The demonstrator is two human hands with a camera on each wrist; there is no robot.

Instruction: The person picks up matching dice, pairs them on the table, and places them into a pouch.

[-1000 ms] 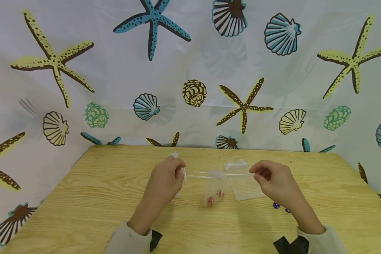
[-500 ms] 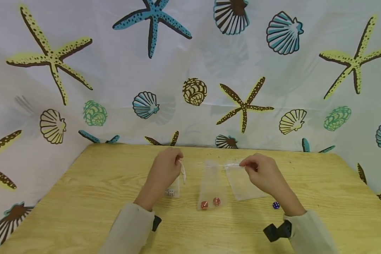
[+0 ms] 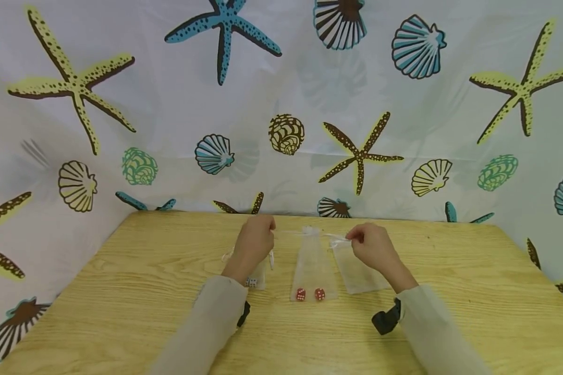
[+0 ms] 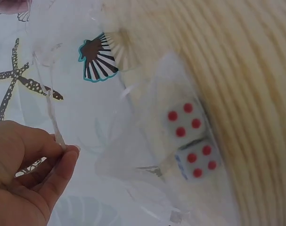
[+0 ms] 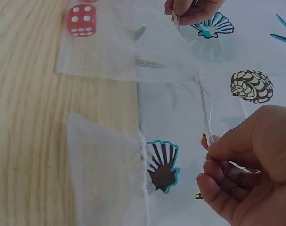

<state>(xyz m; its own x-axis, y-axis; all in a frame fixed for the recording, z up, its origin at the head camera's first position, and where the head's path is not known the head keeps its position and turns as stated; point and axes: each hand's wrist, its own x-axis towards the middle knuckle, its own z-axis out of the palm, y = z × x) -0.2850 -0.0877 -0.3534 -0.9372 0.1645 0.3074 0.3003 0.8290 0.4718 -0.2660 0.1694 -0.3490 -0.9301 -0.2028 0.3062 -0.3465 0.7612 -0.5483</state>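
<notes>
A sheer white drawstring pouch (image 3: 313,265) lies with its mouth pointing away from me and gathered narrow. Two red dice (image 3: 301,294) show through its near end. My left hand (image 3: 255,247) pinches the drawstring (image 4: 51,106) on the left side between thumb and index finger. On the opposite side, my right hand (image 3: 374,247) pinches the other drawstring end (image 5: 205,106). Both cords run nearly straight out from the pouch's neck. In the right wrist view, a red die (image 5: 81,20) sits near the pouch's bottom corner.
Partly under my left arm lies another sheer pouch (image 3: 260,271) with white dice (image 4: 197,160) inside. To the right, a flat pouch (image 3: 362,276) lies partly behind my right hand. The wooden table (image 3: 98,281) ends at a shell-patterned cloth (image 3: 178,114).
The pouch with red dice has come down from above the table to lie flat, and its mouth has drawn narrower. Both hands moved farther away; the blue dice are now out of sight.
</notes>
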